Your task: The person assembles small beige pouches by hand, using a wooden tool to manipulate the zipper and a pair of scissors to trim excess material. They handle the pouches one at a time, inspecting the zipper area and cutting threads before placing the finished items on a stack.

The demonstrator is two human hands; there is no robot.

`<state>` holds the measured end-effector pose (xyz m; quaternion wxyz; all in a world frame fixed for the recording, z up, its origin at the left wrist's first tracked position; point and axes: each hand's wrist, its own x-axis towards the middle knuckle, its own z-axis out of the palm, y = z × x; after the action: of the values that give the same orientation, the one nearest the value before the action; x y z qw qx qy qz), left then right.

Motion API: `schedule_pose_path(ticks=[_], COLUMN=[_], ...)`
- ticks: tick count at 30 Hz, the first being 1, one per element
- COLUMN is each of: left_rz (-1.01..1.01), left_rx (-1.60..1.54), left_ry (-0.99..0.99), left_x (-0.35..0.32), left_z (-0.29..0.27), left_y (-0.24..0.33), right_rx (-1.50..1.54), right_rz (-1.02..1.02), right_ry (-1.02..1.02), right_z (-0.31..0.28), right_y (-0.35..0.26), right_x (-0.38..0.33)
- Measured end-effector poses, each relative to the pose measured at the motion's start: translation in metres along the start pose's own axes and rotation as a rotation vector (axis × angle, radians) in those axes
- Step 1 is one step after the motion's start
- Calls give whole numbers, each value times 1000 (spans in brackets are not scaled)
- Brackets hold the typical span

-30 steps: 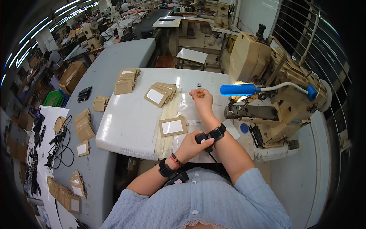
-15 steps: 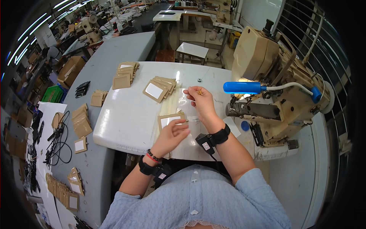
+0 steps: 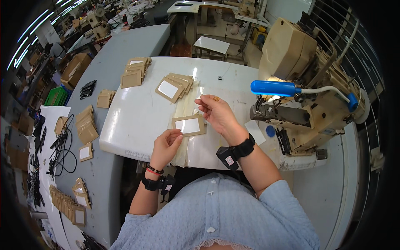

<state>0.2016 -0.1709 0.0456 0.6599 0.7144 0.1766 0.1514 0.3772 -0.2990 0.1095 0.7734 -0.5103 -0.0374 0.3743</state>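
A tan card holder with a white window lies on the pale sewing table in front of me. My left hand is at its lower left corner, fingertips over the edge and thumb just below, in what looks like a pinch. My right hand is raised just past its right side, a yellow ring on one finger. Its thumb and forefinger are pressed together; anything between them is too small to make out. Beyond the holder, a fanned stack of similar holders lies on the table.
On the right stands a beige sewing machine with a blue-handled lamp. A bobbin-like part and a blue round lid lie on the table. More holders are stacked at the far left. The grey side table carries further piles and a black cable.
My left hand has drawn back left from over the card holder to its lower left corner, uncovering the window. My right hand stays raised with its fingers pinched. The view has shifted slightly.
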Motion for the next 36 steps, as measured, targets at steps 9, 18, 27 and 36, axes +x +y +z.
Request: schedule_pose_path(ticks=[9, 18, 27, 36], left_rz=[98, 522, 290, 498], left_rx=[243, 909, 622, 300], left_ry=[133, 41, -126, -129], left_x=[1, 31, 15, -48], left_z=[-6, -5, 7, 31], left_y=[5, 1, 32, 34], right_rx=[-1551, -1267, -1087, -426], right_rz=[-1109, -786, -736, -266], right_ry=[-43, -171, -122, -182], right_z=[-30, -93, -103, -64], right_y=[14, 39, 57, 30], right_x=[-7, -70, -81, -124])
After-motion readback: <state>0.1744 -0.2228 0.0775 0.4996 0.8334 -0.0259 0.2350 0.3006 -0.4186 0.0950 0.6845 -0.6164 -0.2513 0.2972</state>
